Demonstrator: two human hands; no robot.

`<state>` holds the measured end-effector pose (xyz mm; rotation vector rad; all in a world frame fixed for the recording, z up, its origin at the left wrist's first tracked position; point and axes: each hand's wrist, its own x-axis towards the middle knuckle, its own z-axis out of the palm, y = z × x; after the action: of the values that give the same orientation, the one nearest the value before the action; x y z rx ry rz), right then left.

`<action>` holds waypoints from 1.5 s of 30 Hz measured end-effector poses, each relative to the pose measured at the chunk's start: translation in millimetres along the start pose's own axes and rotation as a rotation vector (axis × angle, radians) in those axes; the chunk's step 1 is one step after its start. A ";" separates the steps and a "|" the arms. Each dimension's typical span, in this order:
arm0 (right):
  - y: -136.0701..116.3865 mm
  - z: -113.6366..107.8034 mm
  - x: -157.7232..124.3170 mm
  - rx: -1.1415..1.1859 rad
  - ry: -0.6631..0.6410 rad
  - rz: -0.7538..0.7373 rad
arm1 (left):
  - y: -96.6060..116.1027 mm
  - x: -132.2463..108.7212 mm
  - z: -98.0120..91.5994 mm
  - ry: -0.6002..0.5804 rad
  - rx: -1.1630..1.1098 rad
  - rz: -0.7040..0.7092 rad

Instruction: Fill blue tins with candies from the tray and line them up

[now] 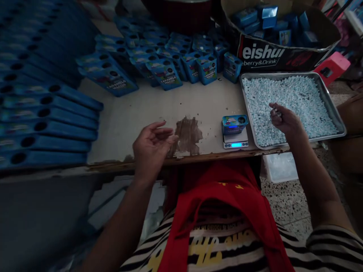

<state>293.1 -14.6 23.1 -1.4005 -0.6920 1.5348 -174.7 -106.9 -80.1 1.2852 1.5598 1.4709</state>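
My right hand (286,118) is closed round a small handful of pale candies, just above the metal tray (256,143). Loose light-blue and white candies (297,98) fill that tray. Left of it, a blue candy box (234,127) with a dark round hole in its top stands on a small digital scale (228,143), whose display is lit. My left hand (153,145) hovers over the table's front edge, fingers loosely bent and apart, with nothing in it. It is nearest to a bare brown patch (187,134) on the tabletop.
Rows of blue candy boxes (166,73) stand at the table's back. A tall stack of similar boxes (51,124) is at the left. Behind the tray, a black carton (261,53) holds more blue boxes, with a red object (334,66) beside it. Below is a white container (280,166).
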 end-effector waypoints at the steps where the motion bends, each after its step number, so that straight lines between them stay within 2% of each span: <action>1: 0.8 1.3 -4.1 -0.016 0.004 0.011 | 0.9 -3.9 -2.8 0.029 -0.007 0.000; 5: 2.1 12.0 -16.9 0.028 0.006 0.066 | 9.0 -12.9 2.1 0.054 -0.026 0.025; 11: 4.3 19.6 -28.2 -0.019 -0.052 0.083 | 17.1 -15.1 17.7 -0.020 -0.069 0.049; 19: 7.5 23.2 -36.6 -0.152 -0.104 -0.024 | 22.8 -17.9 24.0 -0.089 -0.147 -0.023; 26: 2.9 40.0 -39.8 -0.127 -0.166 -0.093 | 26.8 -22.4 51.3 -0.217 -0.117 -0.052; 30: 3.8 41.4 -40.5 -0.166 -0.149 -0.146 | 22.8 -23.5 62.2 -0.285 -0.075 -0.041; 34: 0.2 28.3 -37.2 -0.323 -0.091 -0.289 | 18.1 -23.0 78.1 -0.304 -0.086 -0.004; 37: -3.2 16.1 -31.6 -0.671 -0.008 -0.539 | 18.1 -20.4 104.0 -0.300 -0.070 0.057; 39: -0.3 13.7 -26.8 -0.768 0.004 -0.645 | 19.6 -15.8 125.0 -0.338 -0.027 0.107; 41: 8.9 17.8 -21.7 -0.647 -0.027 -0.618 | 22.7 -7.6 144.1 -0.411 -0.004 0.160; 43: 21.9 27.2 -17.0 -0.416 -0.041 -0.502 | 29.3 5.1 158.1 -0.469 -0.002 0.244; 45: 33.9 38.6 -13.0 -0.190 -0.016 -0.363 | 41.5 21.8 166.7 -0.478 0.043 0.415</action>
<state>246.4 -33.9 7.0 -1.3130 -1.0612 1.2191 -19.2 -31.9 -65.7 1.9031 1.0559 1.2320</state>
